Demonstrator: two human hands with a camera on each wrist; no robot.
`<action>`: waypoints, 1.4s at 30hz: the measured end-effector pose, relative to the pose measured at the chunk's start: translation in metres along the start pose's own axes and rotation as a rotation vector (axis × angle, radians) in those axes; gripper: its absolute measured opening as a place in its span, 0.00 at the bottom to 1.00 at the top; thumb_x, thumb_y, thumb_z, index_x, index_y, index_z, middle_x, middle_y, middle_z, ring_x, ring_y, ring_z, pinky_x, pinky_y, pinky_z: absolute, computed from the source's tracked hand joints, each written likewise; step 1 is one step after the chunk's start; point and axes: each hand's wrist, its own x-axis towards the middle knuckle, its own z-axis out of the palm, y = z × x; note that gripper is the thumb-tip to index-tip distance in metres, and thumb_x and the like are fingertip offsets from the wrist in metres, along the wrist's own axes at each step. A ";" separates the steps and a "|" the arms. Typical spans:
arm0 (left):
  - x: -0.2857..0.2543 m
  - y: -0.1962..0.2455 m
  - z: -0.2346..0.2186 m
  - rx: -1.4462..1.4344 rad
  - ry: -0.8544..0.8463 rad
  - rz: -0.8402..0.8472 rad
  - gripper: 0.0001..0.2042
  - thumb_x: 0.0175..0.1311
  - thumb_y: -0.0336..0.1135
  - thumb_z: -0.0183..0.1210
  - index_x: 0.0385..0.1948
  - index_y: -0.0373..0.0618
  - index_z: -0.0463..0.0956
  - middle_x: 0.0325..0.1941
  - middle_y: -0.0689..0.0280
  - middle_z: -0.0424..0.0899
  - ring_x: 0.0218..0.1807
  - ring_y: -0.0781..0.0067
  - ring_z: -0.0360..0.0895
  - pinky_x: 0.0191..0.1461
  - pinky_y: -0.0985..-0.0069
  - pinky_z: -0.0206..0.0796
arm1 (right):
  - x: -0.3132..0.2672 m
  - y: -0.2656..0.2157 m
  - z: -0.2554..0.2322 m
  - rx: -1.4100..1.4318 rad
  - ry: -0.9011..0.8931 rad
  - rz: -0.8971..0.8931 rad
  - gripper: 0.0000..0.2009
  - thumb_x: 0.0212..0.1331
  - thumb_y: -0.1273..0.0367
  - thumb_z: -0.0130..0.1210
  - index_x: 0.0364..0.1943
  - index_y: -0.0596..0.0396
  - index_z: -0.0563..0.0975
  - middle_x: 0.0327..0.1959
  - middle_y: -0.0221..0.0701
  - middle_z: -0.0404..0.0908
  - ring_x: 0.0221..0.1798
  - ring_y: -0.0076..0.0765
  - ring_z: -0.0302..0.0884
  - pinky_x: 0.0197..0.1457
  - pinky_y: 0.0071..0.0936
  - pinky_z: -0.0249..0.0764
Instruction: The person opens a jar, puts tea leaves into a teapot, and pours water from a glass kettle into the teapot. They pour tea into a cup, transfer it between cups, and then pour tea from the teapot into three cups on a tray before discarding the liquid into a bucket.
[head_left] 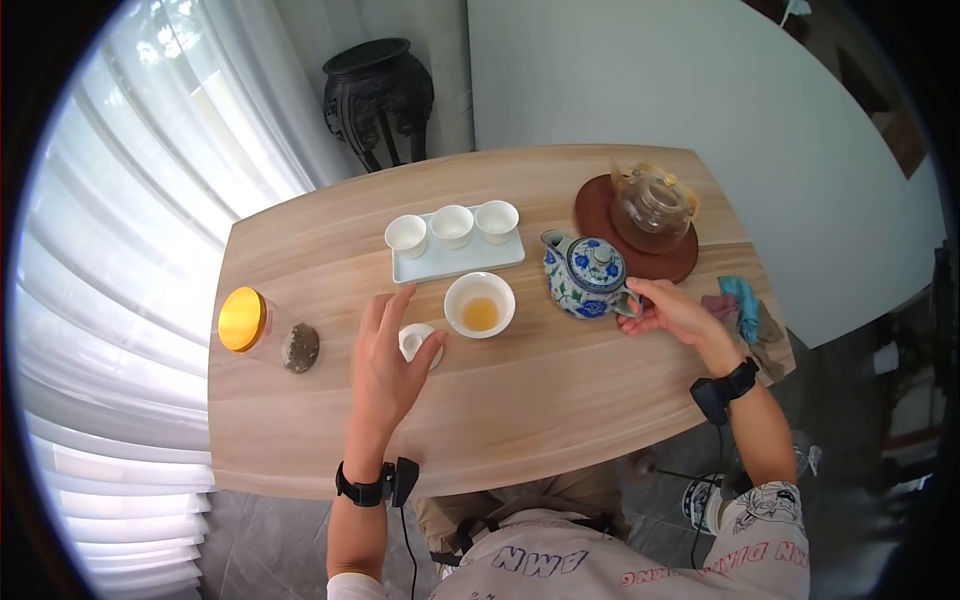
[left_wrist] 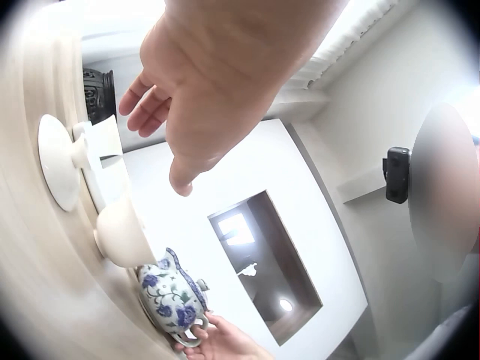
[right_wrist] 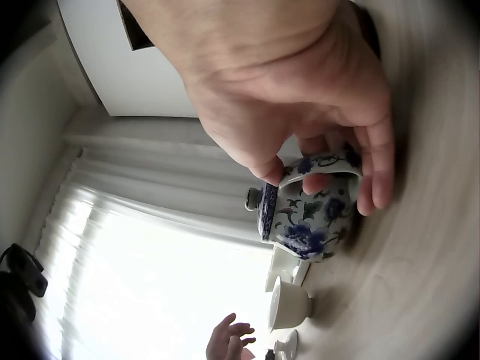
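The right hand (head_left: 668,312) has its fingers and thumb curled round the handle of the blue-and-white floral teapot (head_left: 588,279), which is upright with its lid on, between 2 and 3 o'clock from the white bowl (head_left: 480,305) of amber liquid. The left hand (head_left: 388,352) holds nothing, its fingers loosely extended and its thumb well apart from them, above the small white lid (head_left: 411,342) at the bowl's 8 o'clock. Farther out at 2 o'clock a glass teapot (head_left: 653,210) sits on a reddish-brown round mat (head_left: 678,264), while three white cups (head_left: 452,227) stand on a pale rectangular tray (head_left: 458,263) at 11 o'clock.
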 end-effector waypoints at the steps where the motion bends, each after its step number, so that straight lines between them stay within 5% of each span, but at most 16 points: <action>1: 0.000 0.006 0.001 0.007 -0.008 0.052 0.30 0.59 0.31 0.74 0.65 0.39 0.74 0.55 0.52 0.80 0.55 0.47 0.78 0.59 0.57 0.72 | 0.001 -0.001 0.000 -0.003 0.017 -0.006 0.25 0.75 0.48 0.56 0.27 0.53 0.76 0.33 0.38 0.85 0.40 0.39 0.90 0.46 0.36 0.88; 7: -0.002 0.051 0.020 -0.098 -0.134 0.221 0.26 0.59 0.28 0.73 0.61 0.42 0.78 0.58 0.53 0.81 0.58 0.45 0.79 0.61 0.56 0.72 | -0.004 -0.004 0.005 -0.018 0.028 -0.035 0.25 0.75 0.48 0.55 0.25 0.52 0.74 0.29 0.33 0.81 0.39 0.39 0.89 0.45 0.35 0.89; 11: 0.003 0.072 0.048 -0.093 -0.242 0.361 0.32 0.62 0.34 0.72 0.69 0.43 0.72 0.70 0.49 0.74 0.68 0.41 0.73 0.70 0.52 0.68 | -0.008 -0.004 0.007 -0.062 0.029 -0.038 0.25 0.76 0.49 0.54 0.24 0.52 0.73 0.28 0.30 0.79 0.38 0.37 0.89 0.44 0.34 0.88; 12: 0.003 0.079 0.053 -0.100 -0.325 0.349 0.36 0.63 0.38 0.71 0.74 0.42 0.67 0.78 0.47 0.65 0.76 0.40 0.66 0.77 0.52 0.62 | -0.012 -0.005 0.008 -0.092 0.032 -0.041 0.25 0.77 0.49 0.53 0.24 0.52 0.73 0.28 0.29 0.79 0.38 0.36 0.88 0.44 0.34 0.88; 18: 0.006 0.092 0.077 -0.008 -0.354 0.421 0.42 0.61 0.39 0.73 0.77 0.41 0.61 0.84 0.46 0.54 0.83 0.42 0.55 0.83 0.49 0.52 | -0.031 -0.014 0.016 -0.170 0.015 -0.082 0.25 0.78 0.50 0.52 0.24 0.52 0.74 0.27 0.26 0.78 0.37 0.33 0.87 0.43 0.33 0.87; 42: -0.011 0.087 0.074 -0.019 -0.189 0.398 0.43 0.60 0.35 0.71 0.77 0.33 0.57 0.80 0.34 0.56 0.79 0.34 0.59 0.81 0.50 0.54 | -0.043 -0.089 0.045 -0.576 0.009 -0.081 0.27 0.78 0.52 0.55 0.20 0.53 0.71 0.23 0.23 0.75 0.31 0.24 0.84 0.38 0.25 0.84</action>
